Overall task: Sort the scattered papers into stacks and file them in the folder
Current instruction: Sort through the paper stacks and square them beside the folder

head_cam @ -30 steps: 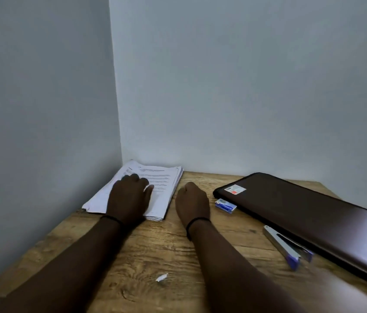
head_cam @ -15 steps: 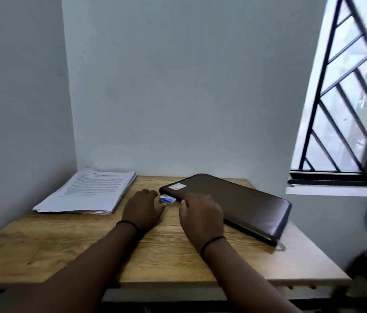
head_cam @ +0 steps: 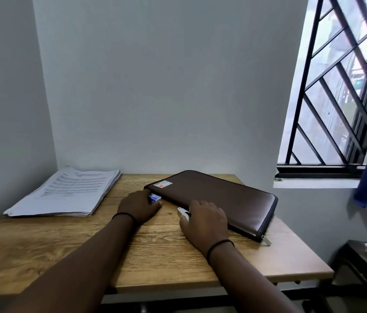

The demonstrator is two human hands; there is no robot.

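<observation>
Our left hand (head_cam: 138,206) grips the small blue box (head_cam: 154,198) while our right hand (head_cam: 205,220) grasps the stapler (head_cam: 183,212) beside the folder (head_cam: 218,197).

A thick stack of printed white papers (head_cam: 64,193) lies flat at the wooden table's back-left corner; a zipped dark brown leather folder (head_cam: 218,197) lies flat, well apart, at back right.

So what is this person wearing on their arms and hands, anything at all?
Very little. Both forearms are bare, with no sleeves in view. The left hand has a thin black band around its wrist, and the right hand has a matching thin black band. No gloves, rings or watch show.
</observation>
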